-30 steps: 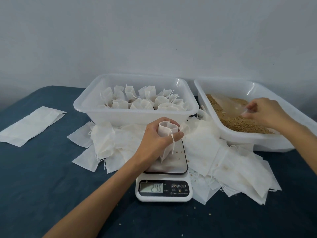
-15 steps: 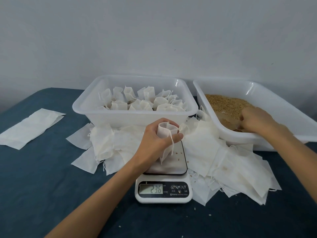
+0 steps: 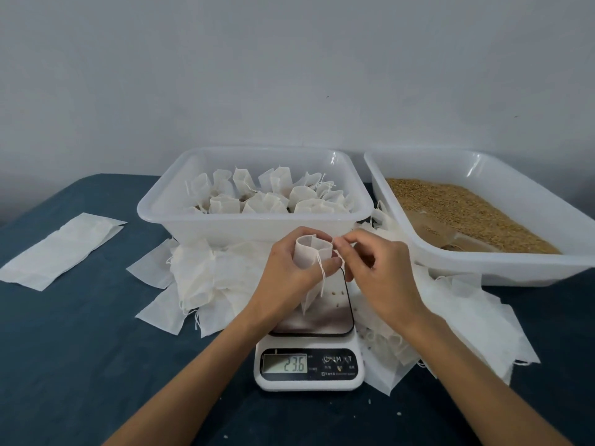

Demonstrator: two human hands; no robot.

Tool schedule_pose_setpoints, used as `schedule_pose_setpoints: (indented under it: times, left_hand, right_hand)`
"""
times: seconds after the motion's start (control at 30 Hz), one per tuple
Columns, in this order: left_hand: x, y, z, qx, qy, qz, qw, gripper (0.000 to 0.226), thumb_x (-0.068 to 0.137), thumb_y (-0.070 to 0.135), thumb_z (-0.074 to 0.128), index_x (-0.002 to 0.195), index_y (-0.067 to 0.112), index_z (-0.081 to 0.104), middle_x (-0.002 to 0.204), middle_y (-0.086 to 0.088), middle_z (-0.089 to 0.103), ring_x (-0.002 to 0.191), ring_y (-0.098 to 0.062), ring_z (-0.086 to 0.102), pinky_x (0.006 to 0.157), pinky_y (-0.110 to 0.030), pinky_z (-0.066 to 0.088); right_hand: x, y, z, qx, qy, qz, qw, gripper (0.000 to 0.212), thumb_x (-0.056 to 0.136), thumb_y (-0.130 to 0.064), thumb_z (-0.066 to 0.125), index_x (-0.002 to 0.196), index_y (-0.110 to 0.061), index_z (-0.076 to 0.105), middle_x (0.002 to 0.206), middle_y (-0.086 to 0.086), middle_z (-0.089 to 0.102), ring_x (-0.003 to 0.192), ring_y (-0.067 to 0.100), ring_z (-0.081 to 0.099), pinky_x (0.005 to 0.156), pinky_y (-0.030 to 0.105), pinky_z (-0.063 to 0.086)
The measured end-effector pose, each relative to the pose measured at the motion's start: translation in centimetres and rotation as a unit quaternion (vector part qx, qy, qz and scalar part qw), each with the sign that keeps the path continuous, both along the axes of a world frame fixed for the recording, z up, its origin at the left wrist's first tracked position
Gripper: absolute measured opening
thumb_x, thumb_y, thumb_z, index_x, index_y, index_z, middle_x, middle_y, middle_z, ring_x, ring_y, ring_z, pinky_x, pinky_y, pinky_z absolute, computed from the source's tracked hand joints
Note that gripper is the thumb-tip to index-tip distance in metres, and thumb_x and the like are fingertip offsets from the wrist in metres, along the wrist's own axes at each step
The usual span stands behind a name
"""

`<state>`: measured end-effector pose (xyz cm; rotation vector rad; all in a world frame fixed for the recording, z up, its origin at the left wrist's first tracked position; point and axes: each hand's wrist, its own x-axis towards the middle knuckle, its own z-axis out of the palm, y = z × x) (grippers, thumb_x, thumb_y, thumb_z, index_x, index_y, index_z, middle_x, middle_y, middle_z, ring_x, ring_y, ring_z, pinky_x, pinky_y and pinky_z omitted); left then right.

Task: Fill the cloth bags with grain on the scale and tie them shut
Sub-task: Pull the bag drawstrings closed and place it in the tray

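A small white cloth bag (image 3: 310, 252) stands upright on the platform of the digital scale (image 3: 309, 368), which reads 23.6. My left hand (image 3: 283, 278) grips the bag around its middle, mouth upward, with a drawstring hanging down its front. My right hand (image 3: 376, 268) is right beside it and pinches the right edge of the bag's mouth with thumb and forefinger. Brown grain (image 3: 467, 210) fills the white tub (image 3: 483, 262) at the right, and a clear scoop (image 3: 431, 226) lies in it. A few loose grains lie on the scale platform.
Behind the scale, a second white tub (image 3: 251, 220) holds several tied bags (image 3: 267, 197). Empty cloth bags are heaped left (image 3: 206, 272) and right (image 3: 467, 317) of the scale. A flat stack of cloth (image 3: 61, 249) lies far left on the dark blue tabletop.
My right hand left the scoop in the grain tub and came across to the bag's mouth. The scale reading dropped from 29.6 to 23.6. My left hand kept holding the bag.
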<state>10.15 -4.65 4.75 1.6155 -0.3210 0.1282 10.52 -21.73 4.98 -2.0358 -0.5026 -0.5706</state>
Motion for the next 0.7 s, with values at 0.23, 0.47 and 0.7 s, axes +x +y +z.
schedule_pose_setpoints:
  times: [0.23, 0.47, 0.7]
  left_hand:
    - [-1.4, 0.4, -0.1, 0.259, -0.131, 0.134, 0.948, 0.031, 0.104, 0.024, 0.063, 0.074, 0.029, 0.057, 0.093, 0.004, 0.055, 0.087, -0.017, 0.054, 0.074, -0.025, 0.039]
    - [2.8, 4.3, 4.3, 0.243, -0.139, 0.209, 0.937, 0.045, 0.103, 0.018, 0.064, 0.061, 0.013, 0.048, 0.066, -0.001, 0.046, 0.059, -0.008, 0.041, 0.059, -0.028, 0.030]
    - [14.4, 10.6, 6.5, 0.141, 0.015, 0.276, 0.950, 0.037, 0.105, 0.020, 0.061, 0.090, -0.012, 0.069, 0.088, -0.027, 0.073, 0.084, -0.037, 0.076, 0.081, -0.049, 0.064]
  right_hand:
    - [-0.3, -0.3, -0.6, 0.020, 0.001, 0.020, 1.000, 0.018, 0.102, -0.039, 0.057, 0.092, -0.029, 0.069, 0.056, -0.007, 0.061, 0.049, 0.014, 0.059, 0.054, 0.014, 0.042]
    - [-0.7, -0.5, -0.1, 0.051, -0.004, 0.033, 0.998, 0.019, 0.101, -0.036, 0.057, 0.090, -0.026, 0.070, 0.055, -0.007, 0.060, 0.044, 0.009, 0.054, 0.051, 0.008, 0.036]
    - [-0.8, -0.5, 0.2, 0.065, 0.005, 0.030, 0.997, 0.020, 0.101, -0.039, 0.054, 0.089, -0.031, 0.069, 0.057, -0.006, 0.062, 0.044, 0.010, 0.054, 0.050, 0.009, 0.038]
